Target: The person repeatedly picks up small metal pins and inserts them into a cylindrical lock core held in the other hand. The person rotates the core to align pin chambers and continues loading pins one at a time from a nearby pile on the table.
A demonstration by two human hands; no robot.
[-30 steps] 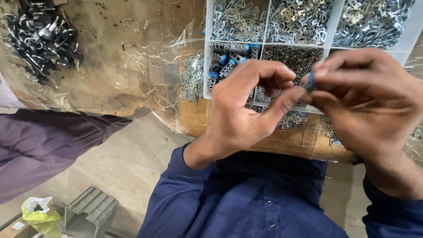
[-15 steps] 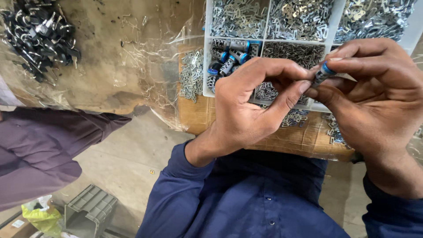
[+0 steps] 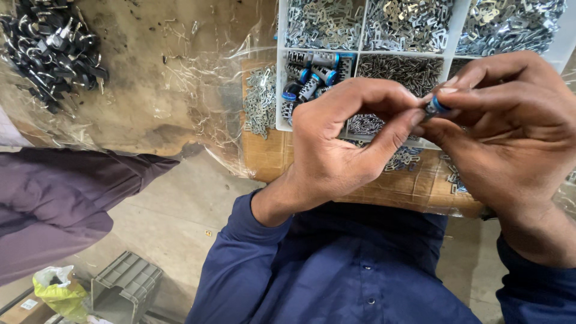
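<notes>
My left hand (image 3: pixel 342 144) and my right hand (image 3: pixel 510 126) meet in front of my chest, fingertips pinched together on one small cylindrical part with a blue end (image 3: pixel 434 106). Both hands grip it; most of the part is hidden by my fingers. Behind my hands lies a white compartment tray (image 3: pixel 280 72) on the bench. One compartment holds several matching grey cylinders with blue ends (image 3: pixel 312 78); the others hold small silver metal clips (image 3: pixel 408 24).
A pile of black metal parts (image 3: pixel 51 51) lies on clear plastic sheet at the far left of the bench. Loose silver clips (image 3: pixel 261 99) lie beside the tray. A person's purple sleeve (image 3: pixel 66 198) is at left. A grey crate (image 3: pixel 126 288) stands on the floor.
Both hands have kept their grip on the small blue-ended part, turning it slightly between the fingertips. The part now shows a little more between my fingers.
</notes>
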